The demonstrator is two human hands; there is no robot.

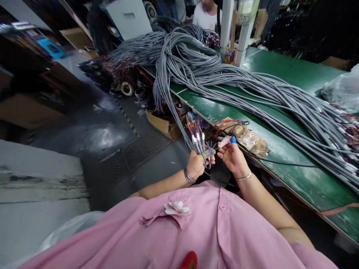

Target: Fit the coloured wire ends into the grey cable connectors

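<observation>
My left hand [196, 164] is closed around several grey cables [198, 144], their ends pointing up and away from me. White sleeves and fanned-out coloured wires [193, 128] show at those ends. The left thumb has a grey covering. Close by on the right, my right hand [231, 157] pinches thin wires [215, 148] that stick out from a cable end at the left thumb. Coverings wrap its fingertips, one pale and one blue [233, 139]. Which wire sits between the fingers is too small to make out.
Long bundles of grey cable [190, 71] lie across the green table [280, 71]. A taped cardboard piece [249, 140] rests near the table's edge. An open cardboard box [162, 125] stands on the floor below. Another person [206, 16] is behind the table, and a clear plastic bag [343, 89] lies at right.
</observation>
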